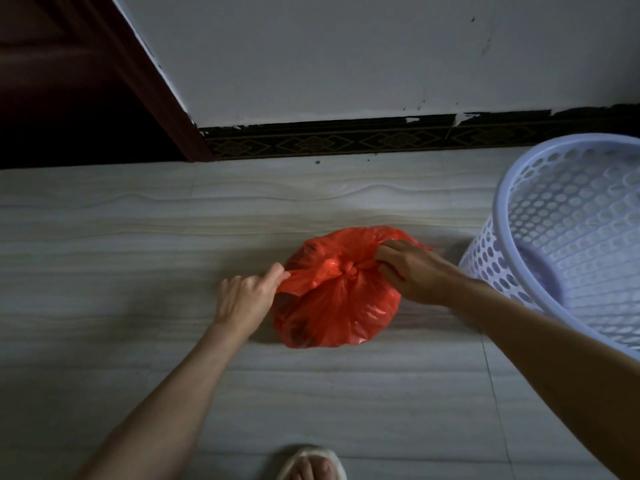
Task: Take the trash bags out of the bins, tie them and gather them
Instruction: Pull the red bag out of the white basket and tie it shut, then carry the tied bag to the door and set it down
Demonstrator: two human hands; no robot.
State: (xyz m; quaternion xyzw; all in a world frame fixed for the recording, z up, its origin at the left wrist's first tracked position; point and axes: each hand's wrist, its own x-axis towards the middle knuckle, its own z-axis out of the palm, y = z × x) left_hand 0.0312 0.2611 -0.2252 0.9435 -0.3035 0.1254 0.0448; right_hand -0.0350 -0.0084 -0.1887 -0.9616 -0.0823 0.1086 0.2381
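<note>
A full red trash bag (337,306) sits on the pale tiled floor in the middle of the view. A knot (349,270) shows at its top. My left hand (246,297) pinches the bag's left flap and holds it out to the left. My right hand (410,271) grips the right flap and holds it out to the right. A white perforated plastic bin (568,244) stands at the right, just beyond my right forearm, with no bag seen inside.
A white wall with a dark patterned skirting (346,142) runs across the back. A dark red door frame (156,98) and dark doorway are at the upper left. My slippered foot (311,464) shows at the bottom edge.
</note>
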